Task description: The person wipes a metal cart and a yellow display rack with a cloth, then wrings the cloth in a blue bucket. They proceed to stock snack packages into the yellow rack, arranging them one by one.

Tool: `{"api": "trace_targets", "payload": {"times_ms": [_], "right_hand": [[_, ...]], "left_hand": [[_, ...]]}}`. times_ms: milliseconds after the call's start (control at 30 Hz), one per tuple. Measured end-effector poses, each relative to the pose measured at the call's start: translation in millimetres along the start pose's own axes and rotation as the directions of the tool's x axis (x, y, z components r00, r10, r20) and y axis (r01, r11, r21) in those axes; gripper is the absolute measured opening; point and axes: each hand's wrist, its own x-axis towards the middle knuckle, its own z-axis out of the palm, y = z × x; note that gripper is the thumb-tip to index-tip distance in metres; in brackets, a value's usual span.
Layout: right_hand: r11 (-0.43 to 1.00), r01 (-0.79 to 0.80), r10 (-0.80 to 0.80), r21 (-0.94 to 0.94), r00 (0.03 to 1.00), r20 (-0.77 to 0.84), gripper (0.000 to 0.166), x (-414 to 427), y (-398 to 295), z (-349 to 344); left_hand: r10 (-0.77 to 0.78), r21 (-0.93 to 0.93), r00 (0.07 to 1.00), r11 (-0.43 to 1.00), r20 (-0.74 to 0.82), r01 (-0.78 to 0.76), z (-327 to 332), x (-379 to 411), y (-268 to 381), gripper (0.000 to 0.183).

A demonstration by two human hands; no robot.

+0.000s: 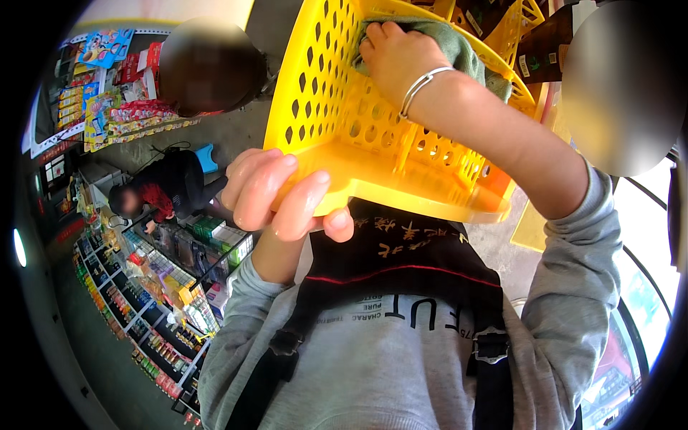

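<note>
A yellow perforated plastic basket (424, 188) is tilted before my chest, its inside facing me. My left hand (269, 199) grips its near left rim, thumb below the edge and fingers over it; the fingers look wet. Inside the basket, my right hand (400, 59) holds a green cloth (459, 48) against the far wall. Part of the cloth hangs toward the basket's right side. A silver bangle (422, 88) circles my right wrist. Below the basket shows the black apron (392, 252) over my grey sweatshirt.
Brown packages (543, 54) and more yellow plastic lie beyond the basket. At left are a rack of bagged snacks (129, 113), a blue stool (206, 157) and a person in dark clothes (177, 180) leaning by a goods counter. Stocked shelves (129, 301) curve along the lower left.
</note>
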Motion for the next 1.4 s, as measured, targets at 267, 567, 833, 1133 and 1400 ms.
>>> {"api": "trace_targets", "payload": {"times_ms": [267, 567, 833, 1133, 1400], "right_hand": [[0.977, 0.201, -0.17, -0.071, 0.937, 0.304, 0.053, 10.4, -18.5, -8.7], [0.4, 0.468, -0.266, 0.788, 0.882, -0.389, 0.022, -34.4, 4.7, -34.6], [0.682, 0.35, 0.41, 0.642, 0.544, -0.732, 0.036, 3.3, -1.0, -23.0], [-0.131, 0.676, -0.174, 0.725, 0.705, -0.688, 0.036, -38.8, -23.3, -17.5], [-0.083, 0.786, 0.005, 0.612, 0.615, -0.789, 0.043, -60.5, -29.7, -25.4]], "left_hand": [[-0.024, 0.011, 0.999, 1.0, -0.045, 0.024, 3.8, -0.7, 0.6, 0.033], [-0.07, 0.064, 0.997, 0.996, 0.041, 0.067, -5.0, -0.7, 7.1, 0.034], [-0.068, 0.064, 0.994, 0.996, 0.083, 0.063, -6.9, -1.8, 6.3, 0.038], [-0.352, 0.195, 0.905, 0.896, -0.239, 0.4, 4.6, -4.9, 15.1, 0.074], [-0.977, -0.692, 0.162, 0.023, 0.137, 0.722, -10.4, 18.5, 18.9, 0.064]]}}
